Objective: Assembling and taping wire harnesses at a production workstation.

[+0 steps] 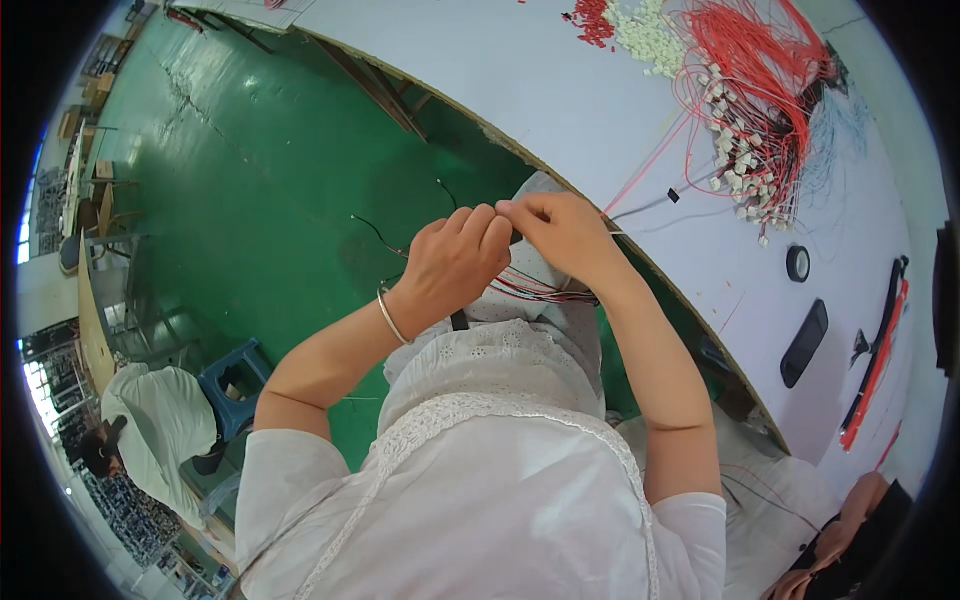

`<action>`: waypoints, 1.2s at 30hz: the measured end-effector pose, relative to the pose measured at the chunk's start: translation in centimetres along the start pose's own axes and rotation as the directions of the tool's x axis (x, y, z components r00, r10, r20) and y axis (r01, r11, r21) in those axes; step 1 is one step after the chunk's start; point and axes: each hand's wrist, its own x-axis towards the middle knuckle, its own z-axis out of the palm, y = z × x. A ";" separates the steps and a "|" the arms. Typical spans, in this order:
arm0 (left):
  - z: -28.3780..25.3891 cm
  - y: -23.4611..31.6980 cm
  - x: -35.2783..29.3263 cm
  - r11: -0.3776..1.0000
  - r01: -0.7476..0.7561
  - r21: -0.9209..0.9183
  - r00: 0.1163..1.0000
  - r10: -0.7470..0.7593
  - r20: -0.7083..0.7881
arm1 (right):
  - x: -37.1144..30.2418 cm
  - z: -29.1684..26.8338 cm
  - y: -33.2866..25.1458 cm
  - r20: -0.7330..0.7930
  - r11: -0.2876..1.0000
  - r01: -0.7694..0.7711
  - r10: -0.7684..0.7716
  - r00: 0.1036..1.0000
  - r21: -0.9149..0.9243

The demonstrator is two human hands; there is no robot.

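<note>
A loose bundle of thin wires (535, 290), in red, black and white, hangs just below the two hands, above the person's lap. The left hand (458, 258) is curled with its grip closed around part of the bundle; black wire ends (370, 230) stick out on its far side, over the green floor (280, 220). The right hand (560, 232) meets it at the thumb side, thumb and bent forefinger close together; I cannot tell whether its grip pinches anything. A metal bangle (392, 315) circles the left wrist.

Right of the hands, the white bench (560, 100) bears a small black connector (673, 195) on a wire, and beyond it a tangle of red wires (745, 60) with white connectors (745, 175). Beside the tangle lie pale connector housings (650, 38) and small red pieces (592, 22). Nearer the person are a roll of black tape (790, 263), a dark phone (804, 343), a black strip (880, 335) and a red strip (870, 385). At far left, a co-worker (150, 430) in a pale top sits by a blue stool (238, 375)
</note>
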 end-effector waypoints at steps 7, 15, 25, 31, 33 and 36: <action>-0.6 0.9 -0.6 0.575 0.506 -0.643 0.855 -0.435 0.284 | -0.2 0.8 1.1 -0.139 0.943 0.134 -0.095 0.986 0.304; -2.4 -2.0 0.5 -0.383 0.826 -0.415 0.476 0.079 0.876 | -1.8 -2.7 3.7 0.047 0.735 0.594 -0.641 0.766 0.328; -2.8 -1.7 2.6 0.881 0.074 -0.466 0.958 0.067 0.279 | -3.1 -2.6 1.3 -0.082 0.952 0.276 -0.267 0.960 0.131; -3.8 -1.5 3.5 0.942 -0.144 -0.304 0.944 0.223 0.242 | -2.3 -2.8 0.3 -0.056 0.971 0.185 -0.195 0.979 -0.149; -3.8 -1.4 3.2 0.940 -0.182 -0.289 0.944 0.249 0.216 | -1.9 -2.7 -0.4 0.005 0.994 0.077 -0.077 0.997 -0.078; -3.2 -0.8 2.9 0.951 -0.207 -0.231 0.952 0.250 0.175 | 0.0 -1.8 0.6 0.036 0.999 0.045 -0.045 0.998 0.005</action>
